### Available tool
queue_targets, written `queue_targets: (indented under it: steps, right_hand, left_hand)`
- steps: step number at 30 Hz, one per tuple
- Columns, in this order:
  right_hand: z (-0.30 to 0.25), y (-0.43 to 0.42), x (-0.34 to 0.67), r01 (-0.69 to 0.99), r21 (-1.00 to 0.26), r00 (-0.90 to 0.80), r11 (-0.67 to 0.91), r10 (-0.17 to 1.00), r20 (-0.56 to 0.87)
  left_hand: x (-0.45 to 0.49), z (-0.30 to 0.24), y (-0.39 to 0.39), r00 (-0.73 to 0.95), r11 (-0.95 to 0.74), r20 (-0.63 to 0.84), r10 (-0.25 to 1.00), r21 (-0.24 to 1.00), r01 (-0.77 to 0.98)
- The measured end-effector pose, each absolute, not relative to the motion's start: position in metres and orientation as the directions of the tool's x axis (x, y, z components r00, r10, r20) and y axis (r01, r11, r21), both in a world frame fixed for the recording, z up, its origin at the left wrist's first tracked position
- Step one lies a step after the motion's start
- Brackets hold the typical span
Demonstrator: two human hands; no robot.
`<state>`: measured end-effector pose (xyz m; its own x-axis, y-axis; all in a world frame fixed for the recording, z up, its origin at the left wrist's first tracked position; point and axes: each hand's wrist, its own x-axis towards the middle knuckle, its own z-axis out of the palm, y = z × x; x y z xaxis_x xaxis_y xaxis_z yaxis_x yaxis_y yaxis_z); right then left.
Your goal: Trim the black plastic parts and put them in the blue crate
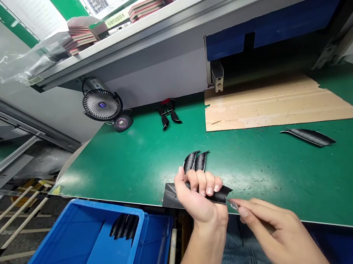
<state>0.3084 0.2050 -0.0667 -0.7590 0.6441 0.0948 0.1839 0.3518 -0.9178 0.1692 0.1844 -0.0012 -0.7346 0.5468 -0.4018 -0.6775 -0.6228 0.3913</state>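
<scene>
**Grip check**

Your left hand (199, 201) curls shut around a glossy black strip (221, 194), which sits over the front edge of the green mat (294, 174). Your right hand (268, 223) pinches narrowly on a small metal point (233, 204) at the strip's end.

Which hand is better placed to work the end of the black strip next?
Probably the right hand: it pinches at the tip of the glossy black strip, while the left hand is wrapped around that strip, holding it.
</scene>
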Motion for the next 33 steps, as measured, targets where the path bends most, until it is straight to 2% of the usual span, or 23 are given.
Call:
queue_targets:
  steps: [6,15,24,30,33]
  right_hand:
    - [-0.0598,0.2064,0.3075,0.232,-0.902,-0.777,0.364,0.627,0.053]
    - [-0.0624,0.2038,0.3080,0.311,-0.778,-0.738,0.546,0.654,0.165]
    - [-0.0619,0.2021,0.3105,0.374,-0.716,-0.689,0.589,0.693,0.210]
    - [-0.0583,0.2017,0.3061,0.392,-0.633,-0.669,0.668,0.679,0.302]
    - [-0.0562,0.2009,0.3050,0.430,-0.514,-0.636,0.743,0.653,0.411]
  left_hand:
    - [0.1739,0.0000,0.1790,-0.774,-0.643,-0.313,0.550,0.433,-0.632]
    - [0.1775,0.0014,0.1774,-0.790,-0.642,-0.305,0.532,0.464,-0.611]
    - [0.1784,-0.0014,0.1783,-0.802,-0.631,-0.284,0.526,0.502,-0.592]
    - [0.1783,0.0009,0.1779,-0.802,-0.637,-0.287,0.524,0.493,-0.593]
    - [0.1757,0.0006,0.1788,-0.793,-0.653,-0.332,0.510,0.450,-0.609]
